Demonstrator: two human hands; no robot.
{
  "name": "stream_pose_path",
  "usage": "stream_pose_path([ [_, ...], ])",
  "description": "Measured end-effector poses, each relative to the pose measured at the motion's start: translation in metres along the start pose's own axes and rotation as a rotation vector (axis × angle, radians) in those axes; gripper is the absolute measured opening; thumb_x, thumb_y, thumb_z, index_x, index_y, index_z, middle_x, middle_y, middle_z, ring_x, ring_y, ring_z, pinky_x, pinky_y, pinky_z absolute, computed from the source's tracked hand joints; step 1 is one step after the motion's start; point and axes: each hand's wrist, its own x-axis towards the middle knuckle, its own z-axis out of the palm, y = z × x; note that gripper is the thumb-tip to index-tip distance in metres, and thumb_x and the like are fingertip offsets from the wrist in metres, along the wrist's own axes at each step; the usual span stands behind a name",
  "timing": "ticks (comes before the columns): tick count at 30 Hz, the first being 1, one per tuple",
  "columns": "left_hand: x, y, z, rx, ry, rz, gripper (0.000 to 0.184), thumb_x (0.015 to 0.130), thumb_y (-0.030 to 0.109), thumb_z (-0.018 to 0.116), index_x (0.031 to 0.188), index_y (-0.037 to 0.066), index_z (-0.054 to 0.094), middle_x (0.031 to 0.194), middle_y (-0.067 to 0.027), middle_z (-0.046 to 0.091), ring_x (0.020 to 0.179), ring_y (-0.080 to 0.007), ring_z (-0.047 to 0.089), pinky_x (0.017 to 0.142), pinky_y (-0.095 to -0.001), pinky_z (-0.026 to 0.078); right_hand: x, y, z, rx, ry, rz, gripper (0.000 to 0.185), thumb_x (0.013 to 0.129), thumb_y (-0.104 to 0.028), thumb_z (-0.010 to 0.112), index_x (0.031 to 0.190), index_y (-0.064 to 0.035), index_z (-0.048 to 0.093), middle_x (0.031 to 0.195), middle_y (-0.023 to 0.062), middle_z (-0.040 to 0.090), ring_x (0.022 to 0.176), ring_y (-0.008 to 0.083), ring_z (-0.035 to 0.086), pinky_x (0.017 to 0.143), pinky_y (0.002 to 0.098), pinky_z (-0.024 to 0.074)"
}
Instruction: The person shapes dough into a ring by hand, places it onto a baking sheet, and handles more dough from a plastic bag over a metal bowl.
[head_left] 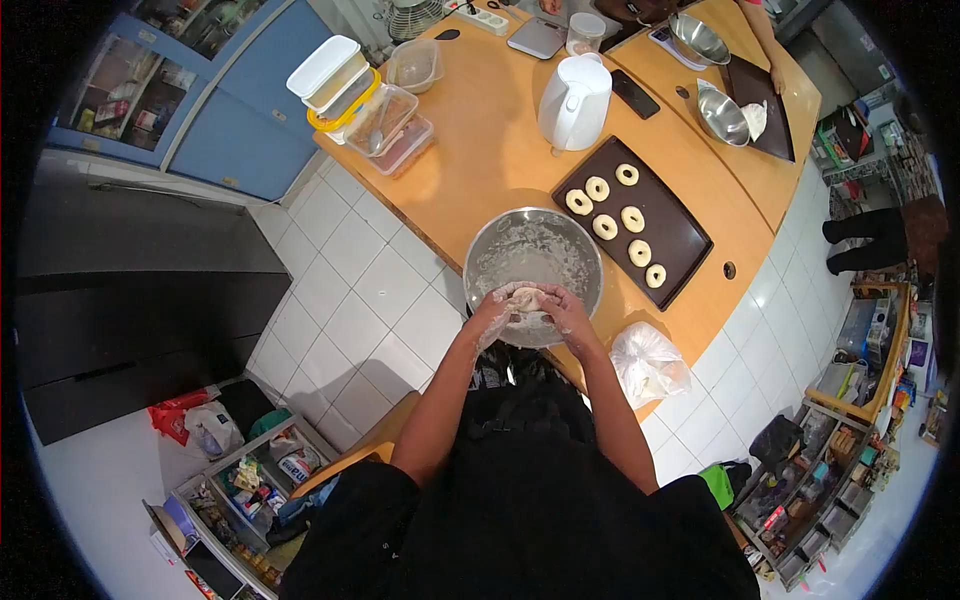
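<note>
Both floury hands meet over the near side of a steel mixing bowl (533,245), whose inside is smeared with flour. Between them is a small pale piece of dough (525,298). My left hand (492,312) closes on the dough from the left, its fingers curled around it. From the other side my right hand (566,312) grips the same piece. Right of the bowl, a dark baking tray (672,215) carries several ring-shaped pieces of dough (605,227). The undersides of my fingers are hidden.
A white electric kettle (575,103) and a black phone (634,94) stand beyond the tray. Stacked plastic containers (345,85) sit at the table's left. A plastic bag (650,365) lies near the right front edge. Another person's arm (765,45) reaches toward a second tray (768,105).
</note>
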Motion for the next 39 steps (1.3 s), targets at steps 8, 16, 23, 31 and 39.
stream_pose_path([
  [8,0.009,-0.009,-0.004,0.516,0.074,0.270,0.034,0.078,0.012,0.071,0.109,0.002,0.060,0.104,-0.0077,0.065,0.096,-0.0189,0.061,0.085,-0.0330,0.048,0.005,0.005,-0.005,-0.215,0.043,-0.090,0.033,0.091,-0.028,0.064,0.110,-0.0013,0.063,0.093,0.0074,0.068,0.082,0.0112,0.061,0.071,0.0255,0.0463],
  [16,0.000,0.011,0.022,0.869,0.275,0.254,0.035,0.074,0.011,0.072,0.104,-0.003,0.059,0.092,-0.0210,0.067,0.088,-0.0338,0.067,0.078,-0.0391,0.051,0.007,0.016,0.001,-0.113,0.098,-0.101,0.031,0.090,-0.027,0.065,0.111,-0.0035,0.064,0.092,0.0058,0.068,0.081,0.0114,0.061,0.072,0.0261,0.0465],
  [23,0.004,0.008,0.031,0.753,0.365,0.290,0.032,0.078,0.012,0.069,0.105,-0.003,0.060,0.093,-0.0209,0.068,0.089,-0.0295,0.067,0.077,-0.0379,0.051,0.012,0.026,-0.005,-0.036,0.117,-0.053,0.033,0.090,-0.026,0.065,0.114,-0.0039,0.061,0.097,0.0044,0.067,0.084,0.0104,0.059,0.071,0.0257,0.0456],
  [31,0.017,-0.002,0.008,0.197,0.060,0.045,0.040,0.084,0.010,0.064,0.122,0.004,0.057,0.110,-0.0060,0.064,0.094,-0.0179,0.062,0.082,-0.0326,0.052,0.008,0.012,-0.007,0.053,0.098,0.012,0.028,0.092,-0.025,0.062,0.111,-0.0042,0.063,0.091,0.0020,0.067,0.076,0.0083,0.057,0.067,0.0234,0.0434],
  [39,0.013,0.004,0.009,0.703,0.109,0.291,0.042,0.075,0.008,0.072,0.115,0.001,0.059,0.102,-0.0137,0.066,0.095,-0.0214,0.064,0.083,-0.0335,0.051,0.009,0.019,-0.004,-0.098,0.075,-0.110,0.028,0.094,-0.026,0.059,0.108,-0.0026,0.064,0.088,0.0007,0.065,0.075,0.0071,0.054,0.066,0.0237,0.0419],
])
